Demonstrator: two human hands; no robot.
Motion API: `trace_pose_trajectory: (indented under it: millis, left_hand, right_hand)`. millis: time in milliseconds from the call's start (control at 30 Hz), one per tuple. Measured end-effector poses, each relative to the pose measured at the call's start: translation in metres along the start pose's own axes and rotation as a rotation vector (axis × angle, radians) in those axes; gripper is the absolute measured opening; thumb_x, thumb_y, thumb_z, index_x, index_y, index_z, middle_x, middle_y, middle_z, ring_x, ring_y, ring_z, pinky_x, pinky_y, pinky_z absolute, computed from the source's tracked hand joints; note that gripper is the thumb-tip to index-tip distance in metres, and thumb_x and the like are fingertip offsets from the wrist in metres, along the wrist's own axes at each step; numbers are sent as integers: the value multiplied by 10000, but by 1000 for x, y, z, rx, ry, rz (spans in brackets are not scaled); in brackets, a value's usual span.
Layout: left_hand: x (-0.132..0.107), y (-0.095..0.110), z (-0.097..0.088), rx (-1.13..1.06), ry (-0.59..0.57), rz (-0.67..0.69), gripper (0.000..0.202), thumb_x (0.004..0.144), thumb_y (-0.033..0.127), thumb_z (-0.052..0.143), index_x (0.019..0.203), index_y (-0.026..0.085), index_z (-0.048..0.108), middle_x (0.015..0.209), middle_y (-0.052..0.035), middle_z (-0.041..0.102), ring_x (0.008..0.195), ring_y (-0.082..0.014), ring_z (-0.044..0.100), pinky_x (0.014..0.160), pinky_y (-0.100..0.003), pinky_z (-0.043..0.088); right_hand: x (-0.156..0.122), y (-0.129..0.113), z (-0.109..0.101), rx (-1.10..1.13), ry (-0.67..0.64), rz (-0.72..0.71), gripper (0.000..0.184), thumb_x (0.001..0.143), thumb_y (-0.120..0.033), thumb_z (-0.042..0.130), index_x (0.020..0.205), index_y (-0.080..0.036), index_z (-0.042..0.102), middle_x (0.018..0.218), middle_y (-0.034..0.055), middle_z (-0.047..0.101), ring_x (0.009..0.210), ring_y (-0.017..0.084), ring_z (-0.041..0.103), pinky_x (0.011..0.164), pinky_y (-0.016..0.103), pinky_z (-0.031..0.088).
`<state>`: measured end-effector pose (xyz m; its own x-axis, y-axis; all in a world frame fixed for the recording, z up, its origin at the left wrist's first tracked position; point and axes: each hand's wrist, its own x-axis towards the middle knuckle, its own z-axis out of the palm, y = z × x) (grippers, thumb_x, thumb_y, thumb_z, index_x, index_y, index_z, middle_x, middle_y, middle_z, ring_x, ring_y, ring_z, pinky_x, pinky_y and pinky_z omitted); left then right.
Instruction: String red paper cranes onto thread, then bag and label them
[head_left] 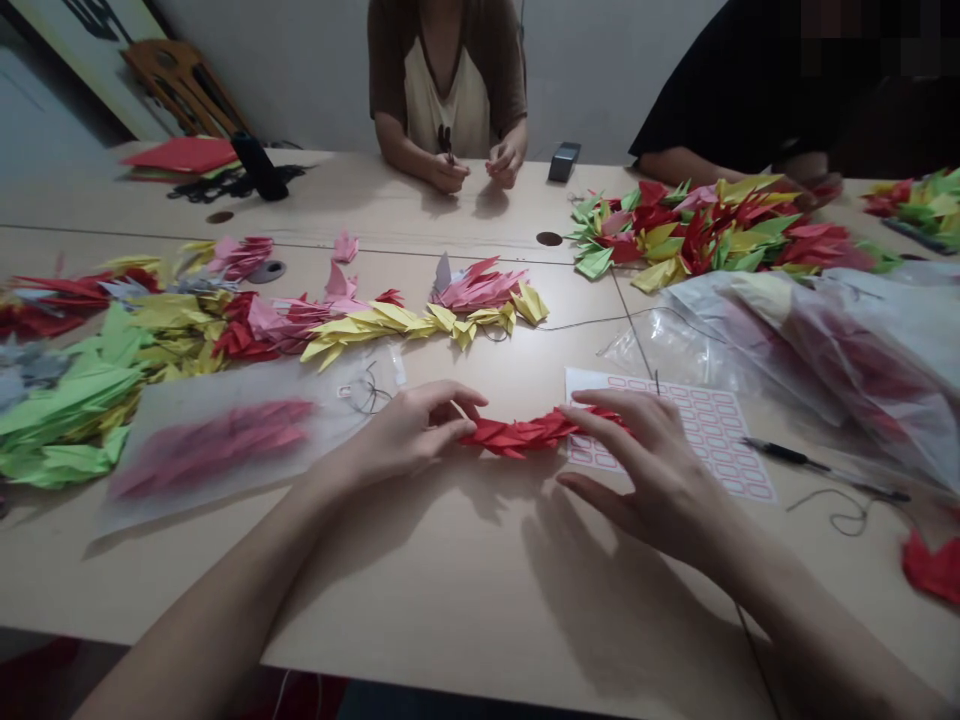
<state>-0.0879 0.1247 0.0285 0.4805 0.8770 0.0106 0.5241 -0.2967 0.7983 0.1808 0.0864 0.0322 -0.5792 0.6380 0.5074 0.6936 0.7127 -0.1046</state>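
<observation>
A string of red paper cranes [517,436] lies across the table in front of me. My left hand [424,428] closes thumb and fingertips on its left end. Over the right end reaches my right hand [645,460], fingers spread and thumb apart; its fingertips hide part of the cranes, and whether they touch them I cannot tell. Partly under the right end is a white label sheet [720,440] with rows of red-outlined boxes. Left of my left hand lies a translucent bag [225,440] with red cranes inside.
Yellow crane strings [375,325] and green cranes [75,410] lie along the left. Mixed cranes [697,230] are heaped at back right, beside plastic bags [832,340]. A pen [787,454] lies right. One person [450,90] opposite holds a small dark tool; another [750,100] sits at right.
</observation>
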Motion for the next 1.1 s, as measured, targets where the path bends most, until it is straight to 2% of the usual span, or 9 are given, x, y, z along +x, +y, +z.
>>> trace_pose_trajectory:
  millis: [100, 300, 500, 600, 700, 833, 967, 1033, 1100]
  left_hand:
    - [-3, 7, 6, -146, -108, -87, 119, 858, 256, 549, 942, 185, 594, 775, 15, 650, 655, -102, 593, 585, -207, 453]
    - [-4, 4, 15, -7, -98, 96, 91, 838, 153, 546, 838, 187, 630, 867, 4, 645, 791, -111, 599, 724, -223, 456]
    - [-4, 3, 18, 138, -54, 154, 148, 866, 107, 480, 858, 182, 608, 864, -18, 638, 822, -137, 597, 749, -266, 466]
    - [-6, 6, 21, 162, 2, 148, 108, 876, 203, 528, 966, 185, 586, 920, -31, 632, 834, -149, 598, 760, -290, 479]
    - [-8, 9, 27, 274, 19, 183, 279, 814, 301, 644, 1053, 183, 564, 979, -50, 625, 897, -192, 584, 811, -350, 477]
    - [-7, 8, 30, 440, 28, 207, 148, 826, 247, 631, 958, 187, 604, 939, -42, 639, 915, -208, 574, 836, -373, 450]
    - [-3, 5, 28, 452, -4, 236, 114, 833, 223, 617, 945, 199, 610, 923, -24, 646, 904, -187, 585, 839, -359, 434]
    - [-1, 4, 27, 458, -12, 257, 115, 838, 221, 602, 951, 200, 608, 920, -23, 644, 892, -180, 587, 828, -351, 431]
    - [-1, 5, 29, 468, -3, 283, 110, 839, 232, 594, 941, 195, 606, 901, -26, 638, 857, -172, 585, 803, -338, 432]
  right_hand:
    - [4, -13, 13, 76, -61, -22, 407, 883, -312, 566, 1247, -153, 475, 1208, 163, 577, 1108, 266, 535, 958, 446, 376]
    - [7, -12, 30, 168, -155, -13, 172, 927, -264, 485, 1015, -190, 613, 915, 56, 684, 868, 198, 587, 870, 394, 384]
    - [4, -4, 29, 118, -196, 62, 215, 926, -305, 502, 1033, -180, 640, 893, 55, 671, 856, 188, 572, 833, 378, 339]
    - [4, -4, 29, 127, -216, 80, 221, 928, -316, 500, 1030, -183, 644, 911, 56, 671, 865, 186, 573, 837, 373, 320]
    - [6, -4, 29, 137, -218, 77, 230, 929, -324, 500, 1049, -187, 640, 943, 62, 675, 877, 188, 577, 872, 379, 299]
    - [5, -1, 26, 127, -209, 87, 213, 918, -324, 519, 1037, -198, 642, 919, 55, 681, 883, 201, 584, 893, 391, 282]
    - [-1, 2, 22, 125, -217, 103, 194, 928, -308, 495, 1006, -220, 649, 919, 38, 678, 865, 195, 587, 873, 383, 301]
    - [-3, 0, 19, 113, -202, 104, 238, 909, -363, 521, 1063, -218, 631, 1000, 53, 671, 927, 213, 582, 908, 405, 292]
    - [-3, -4, 16, 105, -162, 92, 409, 849, -465, 582, 1156, -194, 584, 1115, 89, 641, 1032, 249, 555, 971, 444, 253]
